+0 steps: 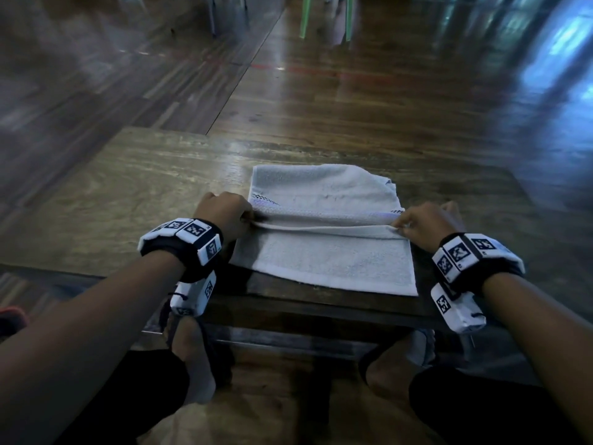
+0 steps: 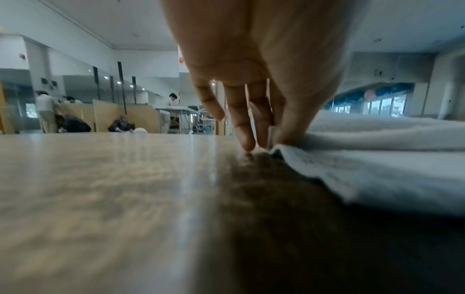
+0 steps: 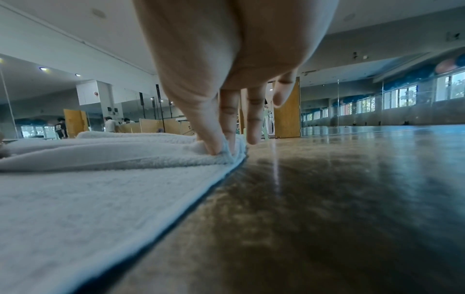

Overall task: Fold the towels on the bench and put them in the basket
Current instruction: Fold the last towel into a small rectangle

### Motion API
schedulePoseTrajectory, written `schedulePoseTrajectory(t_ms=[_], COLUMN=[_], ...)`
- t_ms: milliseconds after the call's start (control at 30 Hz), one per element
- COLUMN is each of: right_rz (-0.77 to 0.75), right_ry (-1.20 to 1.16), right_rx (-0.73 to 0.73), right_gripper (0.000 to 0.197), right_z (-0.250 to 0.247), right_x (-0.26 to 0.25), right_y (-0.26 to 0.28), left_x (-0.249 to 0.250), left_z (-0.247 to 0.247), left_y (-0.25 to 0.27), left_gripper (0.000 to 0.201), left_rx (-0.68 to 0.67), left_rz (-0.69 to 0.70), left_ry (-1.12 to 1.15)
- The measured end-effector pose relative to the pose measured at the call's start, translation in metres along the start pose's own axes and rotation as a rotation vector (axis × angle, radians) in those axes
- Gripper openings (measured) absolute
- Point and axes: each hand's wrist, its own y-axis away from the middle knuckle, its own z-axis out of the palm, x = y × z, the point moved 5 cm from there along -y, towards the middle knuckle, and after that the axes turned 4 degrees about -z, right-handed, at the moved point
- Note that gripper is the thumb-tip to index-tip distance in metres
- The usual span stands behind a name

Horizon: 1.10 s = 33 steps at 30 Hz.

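Note:
A white towel (image 1: 324, 248) lies flat on the wooden bench (image 1: 134, 194), with a raised fold running across its middle. My left hand (image 1: 247, 216) pinches the left end of that fold; in the left wrist view the thumb and fingertips (image 2: 247, 143) meet at the towel (image 2: 372, 165) edge. My right hand (image 1: 398, 227) pinches the fold's right end, and the right wrist view shows thumb and forefinger (image 3: 214, 143) squeezing the cloth (image 3: 88, 199). No basket is in view.
The bench's near edge (image 1: 288, 306) runs just below the towel, with my knees and feet under it. Bare bench top (image 3: 327, 199) stretches on both sides of the towel. Beyond lies a wooden floor (image 1: 353, 91), with green chair legs (image 1: 305, 17) far off.

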Motion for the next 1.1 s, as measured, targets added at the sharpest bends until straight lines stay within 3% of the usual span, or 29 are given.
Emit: schedulePoseTrajectory(t_ms=[100, 233, 433, 667, 900, 1100], right_rz=[0.006, 0.037, -0.078, -0.262, -0.257, -0.281], right_ry=[-0.079, -0.289, -0.324, -0.247, -0.139, -0.073], right_rx=[0.098, 0.25, 0.426, 0.254, 0.123, 0.026], right_gripper=[0.013, 0.019, 0.014, 0.017, 0.012, 0.014], right_z=[-0.007, -0.028, -0.052, -0.029, -0.001, 0.013], right_x=[0.006, 0.021, 0.025, 0.008, 0.0, -0.007], right_y=[0.008, 0.02, 0.053, 0.089, 0.099, 0.1], left_x=[0.002, 0.003, -0.007, -0.008, -0.007, -0.006], left_z=[-0.005, -0.027, -0.054, -0.032, -0.016, -0.003], left_y=[0.005, 0.017, 0.052, 0.086, 0.096, 0.091], left_gripper=[0.019, 0.019, 0.015, 0.015, 0.01, 0.019], left_rx=[0.016, 0.152, 0.322, 0.282, 0.287, 0.166], left_rz=[0.019, 0.048, 0.082, 0.143, 0.164, 0.176], left_ry=[-0.012, 0.097, 0.221, 0.12, 0.069, -0.01])
